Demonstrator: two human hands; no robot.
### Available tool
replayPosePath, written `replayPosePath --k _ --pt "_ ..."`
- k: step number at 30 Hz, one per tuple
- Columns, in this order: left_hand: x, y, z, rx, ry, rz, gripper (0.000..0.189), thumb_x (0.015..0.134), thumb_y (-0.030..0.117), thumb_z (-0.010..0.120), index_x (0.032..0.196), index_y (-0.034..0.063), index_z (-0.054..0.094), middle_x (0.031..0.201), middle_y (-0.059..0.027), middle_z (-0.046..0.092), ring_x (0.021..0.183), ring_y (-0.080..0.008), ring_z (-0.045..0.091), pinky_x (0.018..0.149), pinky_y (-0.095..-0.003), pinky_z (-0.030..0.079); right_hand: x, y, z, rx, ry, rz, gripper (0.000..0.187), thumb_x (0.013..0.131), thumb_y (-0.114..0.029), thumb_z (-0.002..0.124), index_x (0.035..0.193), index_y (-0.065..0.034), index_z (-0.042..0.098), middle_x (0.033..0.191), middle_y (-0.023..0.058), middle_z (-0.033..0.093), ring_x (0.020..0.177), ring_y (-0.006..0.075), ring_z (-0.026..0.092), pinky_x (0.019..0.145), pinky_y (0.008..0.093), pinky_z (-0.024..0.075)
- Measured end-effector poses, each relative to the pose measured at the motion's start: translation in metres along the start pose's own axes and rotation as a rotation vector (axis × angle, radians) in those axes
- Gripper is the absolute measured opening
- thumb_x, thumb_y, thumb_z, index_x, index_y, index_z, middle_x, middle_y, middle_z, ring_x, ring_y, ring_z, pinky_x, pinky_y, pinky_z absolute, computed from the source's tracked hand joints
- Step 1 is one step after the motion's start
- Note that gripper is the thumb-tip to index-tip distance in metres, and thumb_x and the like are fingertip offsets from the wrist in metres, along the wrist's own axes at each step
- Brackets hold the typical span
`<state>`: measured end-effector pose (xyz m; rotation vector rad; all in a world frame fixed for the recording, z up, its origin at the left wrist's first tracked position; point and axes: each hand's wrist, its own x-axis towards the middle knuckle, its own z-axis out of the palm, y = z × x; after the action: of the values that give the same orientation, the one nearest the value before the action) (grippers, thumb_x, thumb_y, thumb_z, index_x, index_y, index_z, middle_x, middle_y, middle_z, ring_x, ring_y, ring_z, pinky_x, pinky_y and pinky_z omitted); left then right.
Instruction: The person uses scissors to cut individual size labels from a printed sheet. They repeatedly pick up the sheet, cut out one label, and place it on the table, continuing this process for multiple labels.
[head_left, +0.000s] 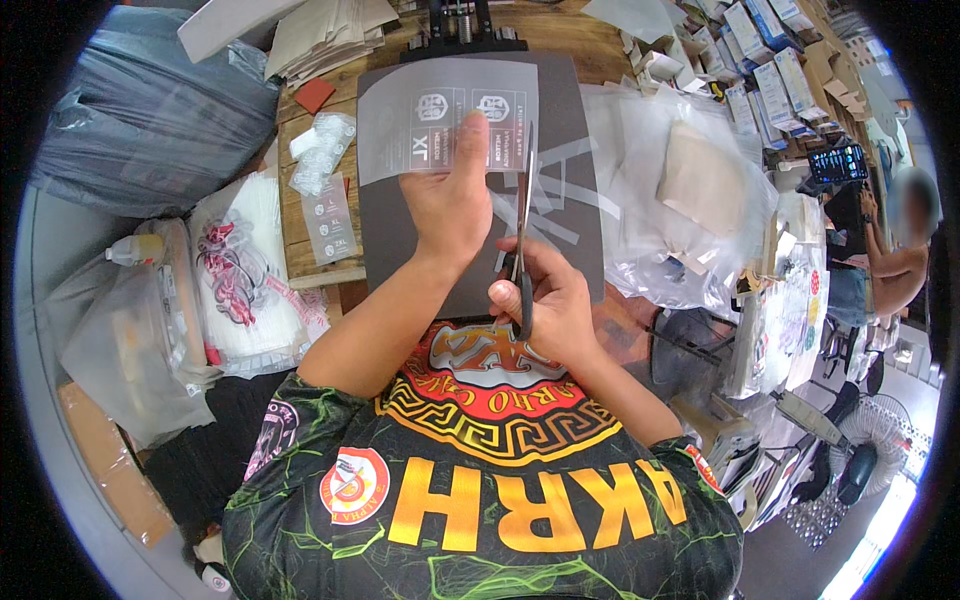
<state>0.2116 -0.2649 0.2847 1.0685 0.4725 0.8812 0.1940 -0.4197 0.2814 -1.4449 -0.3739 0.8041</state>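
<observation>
My left hand (454, 199) holds a translucent printed film sheet (386, 124), its thumb on top and the other fingers hidden beneath. The sheet bears white printed labels. My right hand (551, 300) grips black-handled scissors (524, 300), their blades pointing away from me along the sheet's right edge. Whether the blades touch the film, I cannot tell. Both hands are above a dark grey board (405, 277). Cut translucent strips (551, 225) lie on the board, right of the scissors.
Left of the board, a wooden table (300, 262) bears a smaller printed film piece (328, 232) and a red square (314, 95). Clear plastic sheets (630, 225) lie to the right, near stacked small boxes (780, 94). A black metal press part (465, 37) stands behind. Another person (896, 274) sits far right.
</observation>
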Motion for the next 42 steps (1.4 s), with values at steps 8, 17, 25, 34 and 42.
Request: replayPosePath --k 8,17,25,34,42 --pt "0.0 -0.003 -0.002 -0.04 -0.025 -0.001 0.019 0.094 0.01 0.063 0.111 0.004 0.056 0.101 -0.0046 0.061 0.088 -0.0123 0.06 0.074 -0.0298 0.053 0.001 -0.001 0.002 0.038 0.022 0.04 0.056 0.081 -0.029 0.08 0.121 0.0027 0.056 0.076 0.0023 0.06 0.061 0.0065 0.057 0.054 0.0225 0.0464" --pt "-0.012 0.001 0.001 0.21 0.009 0.022 0.02 0.092 0.015 0.068 0.103 -0.0006 0.061 0.094 -0.0034 0.064 0.083 -0.0089 0.057 0.073 -0.0264 0.048 0.011 -0.003 0.001 0.066 0.078 0.029 0.055 0.082 -0.031 0.08 0.12 0.0021 0.057 0.072 0.0013 0.058 0.06 0.0073 0.058 0.051 0.022 0.0465" --pt "-0.012 -0.006 -0.006 0.089 -0.049 0.039 0.019 0.091 0.014 0.069 0.101 -0.0004 0.062 0.092 -0.0015 0.063 0.081 -0.007 0.056 0.071 -0.0244 0.046 0.015 -0.006 -0.002 0.014 0.077 0.053 0.053 0.083 -0.03 0.078 0.119 0.0027 0.056 0.072 0.0016 0.058 0.058 0.0073 0.057 0.05 0.0234 0.0465" --pt "0.001 -0.007 -0.024 -0.041 -0.047 -0.241 0.026 0.089 0.01 0.07 0.111 0.0 0.057 0.1 -0.0039 0.062 0.086 -0.0092 0.057 0.073 -0.0255 0.048 0.02 -0.007 -0.007 0.095 0.11 0.12 0.048 0.085 -0.027 0.077 0.118 0.0012 0.058 0.068 0.0 0.056 0.056 0.0072 0.058 0.049 0.0212 0.0436" --pt "0.045 0.014 -0.044 0.152 -0.328 -0.044 0.055 0.087 -0.004 0.067 0.138 -0.0006 0.048 0.125 -0.0137 0.059 0.108 -0.0181 0.059 0.09 -0.0297 0.053 0.002 0.002 -0.012 0.003 0.026 0.124 0.047 0.084 -0.026 0.078 0.115 0.0037 0.058 0.068 0.0005 0.058 0.058 0.0065 0.058 0.05 0.0216 0.044"
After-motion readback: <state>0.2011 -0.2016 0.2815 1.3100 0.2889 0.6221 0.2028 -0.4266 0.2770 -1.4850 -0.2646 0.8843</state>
